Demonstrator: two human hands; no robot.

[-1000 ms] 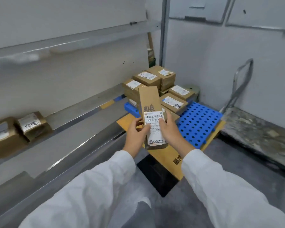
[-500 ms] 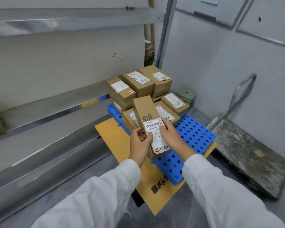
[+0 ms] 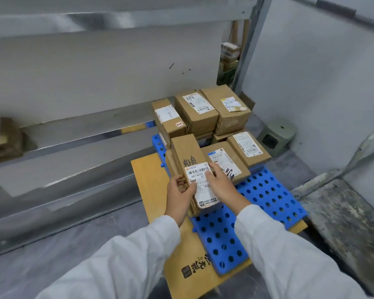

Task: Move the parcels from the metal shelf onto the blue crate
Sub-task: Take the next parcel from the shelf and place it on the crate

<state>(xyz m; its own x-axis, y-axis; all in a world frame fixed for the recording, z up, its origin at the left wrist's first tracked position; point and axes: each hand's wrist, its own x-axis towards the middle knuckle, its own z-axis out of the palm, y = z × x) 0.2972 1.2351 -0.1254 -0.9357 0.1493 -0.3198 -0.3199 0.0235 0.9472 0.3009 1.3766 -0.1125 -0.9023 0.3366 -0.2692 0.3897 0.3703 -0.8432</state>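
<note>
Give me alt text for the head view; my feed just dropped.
The left hand and right hand hold a long labelled parcel over the blue crate, right beside the stacked parcels at its far end. A blurred shelf parcel sits on the metal shelf at the left edge.

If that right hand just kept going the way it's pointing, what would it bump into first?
The right hand is holding the long parcel. Beyond that, it aims at the back-left stacked parcel, probably; depth is unclear.
</note>
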